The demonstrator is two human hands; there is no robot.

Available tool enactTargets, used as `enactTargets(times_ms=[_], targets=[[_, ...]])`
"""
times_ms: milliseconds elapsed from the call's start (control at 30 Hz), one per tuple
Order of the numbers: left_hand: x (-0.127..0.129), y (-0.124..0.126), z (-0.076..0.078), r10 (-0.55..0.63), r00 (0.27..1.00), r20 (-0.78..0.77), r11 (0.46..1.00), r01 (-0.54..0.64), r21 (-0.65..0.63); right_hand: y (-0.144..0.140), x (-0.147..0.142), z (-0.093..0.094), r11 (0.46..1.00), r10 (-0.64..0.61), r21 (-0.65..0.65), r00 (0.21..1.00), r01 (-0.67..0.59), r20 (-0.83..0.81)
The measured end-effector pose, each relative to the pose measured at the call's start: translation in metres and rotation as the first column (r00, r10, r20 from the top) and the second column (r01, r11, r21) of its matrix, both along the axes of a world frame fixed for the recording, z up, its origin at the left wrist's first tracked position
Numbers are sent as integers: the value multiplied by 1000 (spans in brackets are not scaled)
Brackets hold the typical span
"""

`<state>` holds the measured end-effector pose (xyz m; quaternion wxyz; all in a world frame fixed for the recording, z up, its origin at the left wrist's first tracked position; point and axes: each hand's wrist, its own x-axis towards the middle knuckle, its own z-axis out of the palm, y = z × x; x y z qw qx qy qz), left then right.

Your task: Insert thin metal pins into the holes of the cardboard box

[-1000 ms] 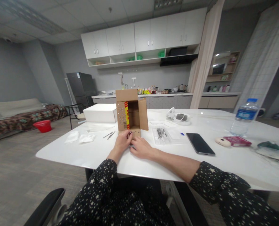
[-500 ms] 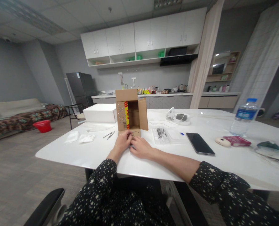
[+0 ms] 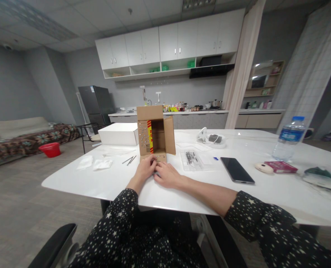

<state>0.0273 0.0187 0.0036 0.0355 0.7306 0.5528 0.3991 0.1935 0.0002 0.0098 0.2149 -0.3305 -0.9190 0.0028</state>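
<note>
The white desk (image 3: 104, 182) carries an open cardboard box (image 3: 154, 132) lying on its side, mouth toward the person, with its lower flap (image 3: 160, 158) flat on the desk. Both hands meet at that flap: the left hand (image 3: 145, 169) has its fingers (image 3: 153, 160) curled onto the flap's near edge, and the right hand (image 3: 168, 175) lies just beside it, fingers bent under. Whether either pinches something small I cannot tell; the fingertips hide it. To my eye, the work goes best with the wrists resting on the desk and the box kept from sliding back. A few thin metal pins (image 3: 129, 160) lie loose left of the box.
</note>
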Motion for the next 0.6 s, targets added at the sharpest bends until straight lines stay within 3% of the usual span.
enactTargets(times_ms=[600], targets=[[1, -2, 2, 3, 1000, -16, 1000, -3, -7, 0, 0, 0, 1000, 3, -8, 1000, -3, -3]])
